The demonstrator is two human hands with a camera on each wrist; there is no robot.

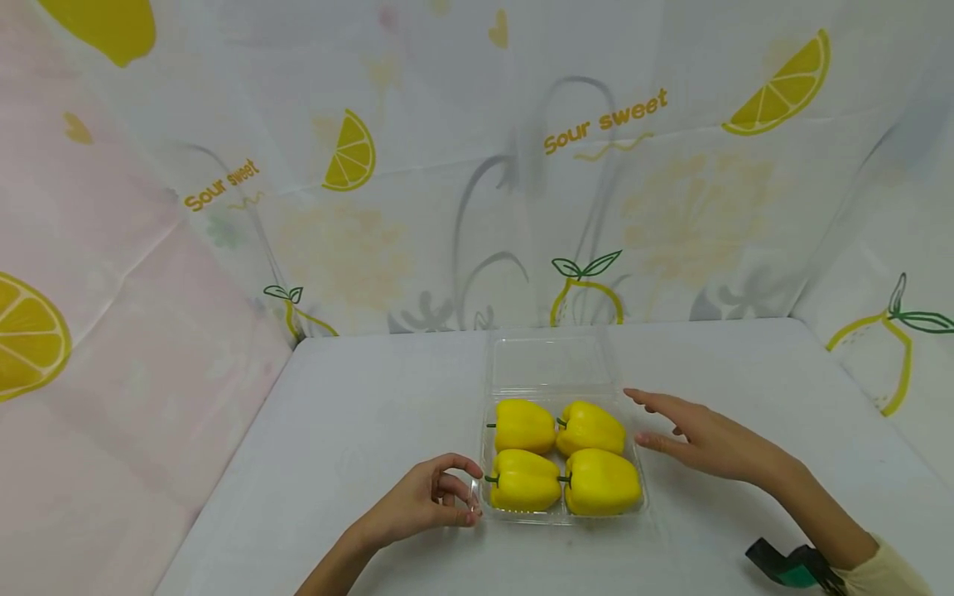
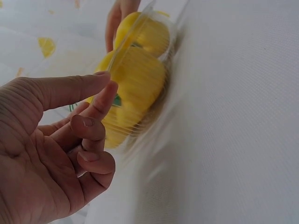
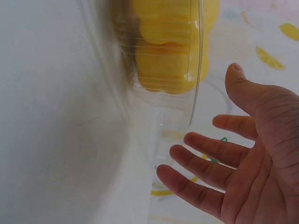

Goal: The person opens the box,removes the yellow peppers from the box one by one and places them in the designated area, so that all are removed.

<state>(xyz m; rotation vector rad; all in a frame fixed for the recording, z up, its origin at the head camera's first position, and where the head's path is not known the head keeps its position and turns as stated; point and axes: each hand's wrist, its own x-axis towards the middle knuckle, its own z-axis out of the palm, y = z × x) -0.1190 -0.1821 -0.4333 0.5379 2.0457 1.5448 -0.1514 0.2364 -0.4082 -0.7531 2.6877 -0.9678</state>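
Note:
Several yellow bell peppers [image 1: 603,483] lie in two rows inside a clear plastic clamshell container [image 1: 555,519], whose lid [image 1: 550,362] is folded back flat behind it. My left hand [image 1: 428,499] is at the container's left edge; in the left wrist view its thumb and index finger pinch the rim, with the other fingers curled below. Off the container's right side, my right hand [image 1: 704,434] is held apart from it with fingers extended and nothing in them. The right wrist view shows its fingers spread beside the clear wall.
A white-covered table [image 1: 358,397] lies under the container. Behind it hangs a lemon-print cloth [image 1: 432,207], with a pinkish side panel at left. A black and green strap [image 1: 790,567] is by the right wrist.

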